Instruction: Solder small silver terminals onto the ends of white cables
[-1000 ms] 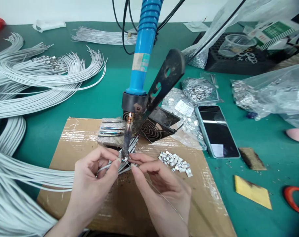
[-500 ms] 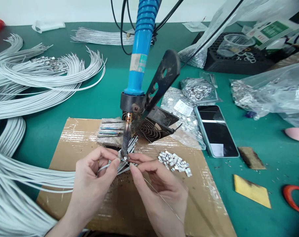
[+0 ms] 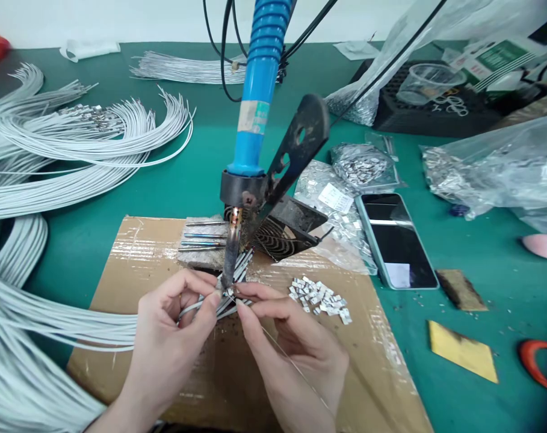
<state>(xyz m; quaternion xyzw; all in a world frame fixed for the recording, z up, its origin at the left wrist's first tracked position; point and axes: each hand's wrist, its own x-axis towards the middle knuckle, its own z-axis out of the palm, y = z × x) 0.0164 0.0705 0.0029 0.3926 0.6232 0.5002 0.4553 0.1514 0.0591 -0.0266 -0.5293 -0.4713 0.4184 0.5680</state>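
Note:
A blue soldering iron point(image 3: 255, 90) hangs tip-down in a black stand point(image 3: 295, 159), its tip between my two hands. My left hand point(image 3: 176, 325) pinches a light grey cable point(image 3: 191, 307) just left of the tip. My right hand point(image 3: 295, 343) pinches a thin solder wire point(image 3: 295, 367) that trails back over the palm. A small metal piece point(image 3: 230, 292) sits at the tip, between the fingertips; how it is held is partly hidden. More grey cable ends point(image 3: 242, 264) lie beneath the iron. Several small metal tabs point(image 3: 318, 296) are piled right of my right hand.
Cardboard point(image 3: 115, 270) lies under the work. Bundles of grey cables point(image 3: 65, 192) spread over the left. On the right are a phone point(image 3: 397, 240), a yellow sponge point(image 3: 463, 352), red-handled scissors point(image 3: 537, 361) and bags of metal parts point(image 3: 363, 165). Spare iron tips point(image 3: 203, 234) rest behind my left hand.
Both hands stay at the iron's tip. My right hand has shifted very slightly, its knuckles a little further right; both pinches remain closed.

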